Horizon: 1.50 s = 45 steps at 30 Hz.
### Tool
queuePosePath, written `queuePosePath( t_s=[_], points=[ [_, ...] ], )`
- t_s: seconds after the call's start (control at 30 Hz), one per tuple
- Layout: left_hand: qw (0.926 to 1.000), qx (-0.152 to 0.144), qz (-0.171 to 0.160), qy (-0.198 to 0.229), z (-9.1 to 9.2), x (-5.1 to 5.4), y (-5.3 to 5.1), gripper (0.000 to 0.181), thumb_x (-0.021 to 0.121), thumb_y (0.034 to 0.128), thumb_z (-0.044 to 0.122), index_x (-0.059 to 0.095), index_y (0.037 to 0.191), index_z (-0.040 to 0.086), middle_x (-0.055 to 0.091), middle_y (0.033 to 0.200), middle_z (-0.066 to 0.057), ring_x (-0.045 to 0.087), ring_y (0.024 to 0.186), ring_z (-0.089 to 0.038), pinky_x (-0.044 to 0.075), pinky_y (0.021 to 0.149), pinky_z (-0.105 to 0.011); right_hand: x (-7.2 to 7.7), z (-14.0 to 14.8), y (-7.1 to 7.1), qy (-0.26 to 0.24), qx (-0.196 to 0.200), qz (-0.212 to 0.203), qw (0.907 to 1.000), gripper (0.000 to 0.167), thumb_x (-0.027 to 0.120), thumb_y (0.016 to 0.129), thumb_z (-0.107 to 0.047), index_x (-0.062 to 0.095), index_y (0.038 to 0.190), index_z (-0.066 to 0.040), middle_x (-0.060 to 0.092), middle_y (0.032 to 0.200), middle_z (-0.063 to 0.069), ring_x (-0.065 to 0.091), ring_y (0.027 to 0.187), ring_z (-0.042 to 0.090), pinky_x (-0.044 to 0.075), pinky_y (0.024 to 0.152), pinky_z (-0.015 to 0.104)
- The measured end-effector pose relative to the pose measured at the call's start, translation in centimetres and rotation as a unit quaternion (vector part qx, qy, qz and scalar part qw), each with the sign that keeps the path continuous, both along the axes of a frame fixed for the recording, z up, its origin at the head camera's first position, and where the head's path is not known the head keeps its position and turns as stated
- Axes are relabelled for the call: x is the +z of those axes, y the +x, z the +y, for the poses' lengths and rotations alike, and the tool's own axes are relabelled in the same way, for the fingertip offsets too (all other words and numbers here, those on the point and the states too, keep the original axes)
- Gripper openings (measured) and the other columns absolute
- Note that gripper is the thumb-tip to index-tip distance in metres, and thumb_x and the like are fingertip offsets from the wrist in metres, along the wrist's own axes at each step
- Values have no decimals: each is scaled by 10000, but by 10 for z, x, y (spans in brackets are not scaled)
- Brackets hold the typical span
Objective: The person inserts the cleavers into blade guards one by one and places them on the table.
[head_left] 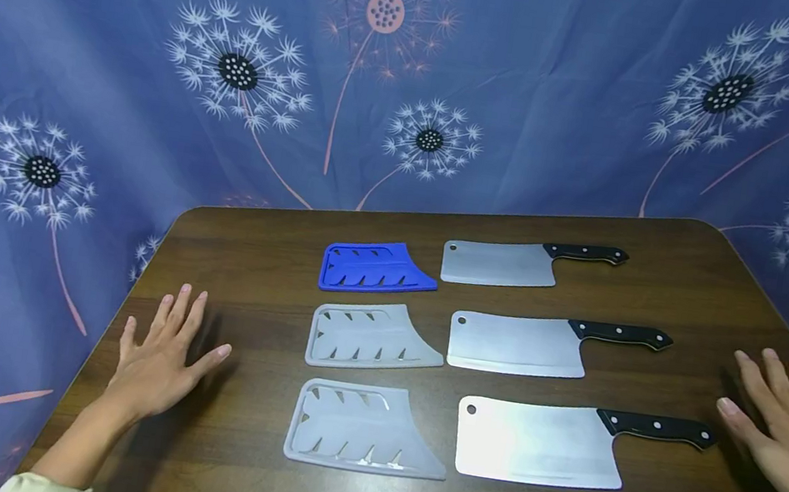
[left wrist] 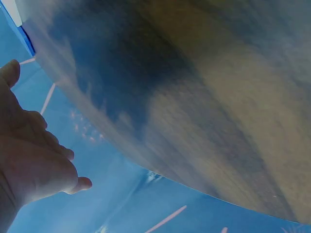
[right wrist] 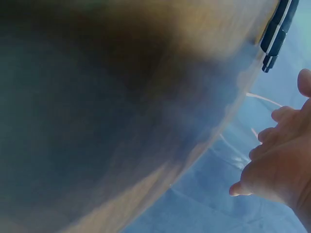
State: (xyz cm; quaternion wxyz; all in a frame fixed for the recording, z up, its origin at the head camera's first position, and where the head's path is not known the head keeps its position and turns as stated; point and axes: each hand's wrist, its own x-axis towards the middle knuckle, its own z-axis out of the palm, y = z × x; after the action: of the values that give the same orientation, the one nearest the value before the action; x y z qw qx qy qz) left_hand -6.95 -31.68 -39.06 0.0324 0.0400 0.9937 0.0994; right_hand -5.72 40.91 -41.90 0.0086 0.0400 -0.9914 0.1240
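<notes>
Three cleavers lie flat with black handles pointing right: a small one (head_left: 498, 264) at the back, a medium one (head_left: 513, 344) in the middle, a large one (head_left: 536, 444) in front. Left of each lies a blade guard: blue (head_left: 372, 268) at the back, whitish translucent (head_left: 370, 337) in the middle, and a larger translucent one (head_left: 356, 434) in front. My left hand (head_left: 156, 364), fingers spread, is left of the guards and holds nothing. Beyond the front cleaver's handle, my right hand (head_left: 788, 432) is also spread and holds nothing. In the right wrist view a black handle (right wrist: 279, 29) shows at the top.
The brown wooden table (head_left: 231, 442) has rounded back corners. A blue cloth (head_left: 534, 114) with dandelion prints hangs behind it and at both sides. A pale sleeve cuff (head_left: 46, 488) shows at the lower left.
</notes>
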Motion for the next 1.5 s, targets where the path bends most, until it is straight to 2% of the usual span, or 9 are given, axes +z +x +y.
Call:
queuePosePath(
  t_s=[0.17,0.4,0.73,1.1,1.27,1.5],
  points=[
    [10000,-73,61,-21,6,3,-4,851,375,957,611,-119,1535,228,-222,1576,-4,-165,1447,-313,-195,1006,-679,3,-6,-6,65,36,-72,9999,770,421,1012,-391,-112,1532,-195,-301,1532,17,-353,1356,289,-325,880,662],
    [9998,-189,78,-56,14,3,-13,870,380,946,631,-116,1535,228,-210,1581,-1,-106,1458,-330,-97,1017,-719,6,-18,-19,-62,-16,-115,9999,770,419,1007,-426,-87,1537,-188,-262,1546,68,-326,1367,311,-316,895,662],
    [9995,-307,84,-14,28,5,-26,874,382,936,647,-82,1544,225,-178,1591,-11,5,1461,-365,-26,1039,-705,8,-36,-31,-204,164,-47,9996,773,444,1001,-426,-44,1547,-179,-220,1566,57,-279,1393,324,-303,910,662],
    [9978,-355,508,242,42,7,-45,840,385,940,640,17,1558,207,-56,1614,-37,104,1457,-352,11,1071,-664,10,-47,-47,-110,228,79,9996,875,531,943,-490,4,1552,-151,-90,1578,193,-167,1401,450,-299,932,644],
    [9969,-304,634,343,49,7,-54,857,406,928,649,36,1558,202,6,1616,-50,157,1447,-344,27,1080,-649,11,-52,-54,-123,293,74,9995,869,538,935,-502,66,1551,-111,-18,1571,242,-102,1394,505,-302,940,628],
    [9969,-278,599,432,62,9,-67,891,414,902,685,59,1558,197,19,1616,-42,171,1448,-324,19,1100,-617,13,-62,-62,-146,411,15,9990,842,533,938,-502,141,1536,-57,40,1559,278,-65,1391,526,-294,949,627]
  ],
)
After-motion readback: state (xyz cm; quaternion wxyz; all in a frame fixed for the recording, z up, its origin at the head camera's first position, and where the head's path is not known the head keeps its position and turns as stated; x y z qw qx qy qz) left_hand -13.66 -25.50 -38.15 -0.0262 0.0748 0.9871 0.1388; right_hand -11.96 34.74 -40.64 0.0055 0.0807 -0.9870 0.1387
